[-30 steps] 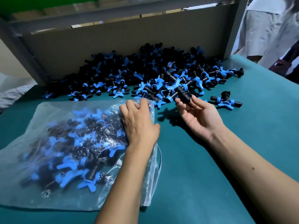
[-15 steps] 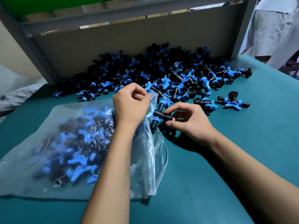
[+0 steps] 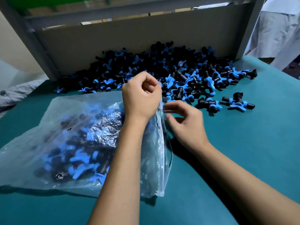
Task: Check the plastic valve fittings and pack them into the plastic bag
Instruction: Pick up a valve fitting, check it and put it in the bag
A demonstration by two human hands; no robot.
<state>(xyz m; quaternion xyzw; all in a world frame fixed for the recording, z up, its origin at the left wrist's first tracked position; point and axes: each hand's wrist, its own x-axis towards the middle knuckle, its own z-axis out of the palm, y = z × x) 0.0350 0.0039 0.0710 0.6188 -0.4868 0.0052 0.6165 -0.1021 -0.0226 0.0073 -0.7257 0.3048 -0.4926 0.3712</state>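
Note:
A clear plastic bag (image 3: pixel 65 127) lies on the teal table, holding several black valve fittings with blue handles. My left hand (image 3: pixel 139 98) is shut on the bag's upper right edge and holds the mouth lifted. My right hand (image 3: pixel 185 124) is at the bag's mouth, blurred, fingers apart, with no fitting visible in it. A big pile of loose fittings (image 3: pixel 162 67) lies just behind both hands. Two single fittings (image 3: pixel 237 103) sit apart to the right of the pile.
A cardboard board (image 3: pixel 129 38) in a grey metal frame stands behind the pile. The teal table cloth (image 3: pixel 243 159) stretches right and toward me. A person in a white coat (image 3: pixel 279 30) stands at the far right. Crumpled grey plastic (image 3: pixel 16 93) lies at the left edge.
My left hand gripped the bag's edge and raised the mouth. My right hand took a fitting from the pile and carried it to the mouth; the fitting no longer shows in it.

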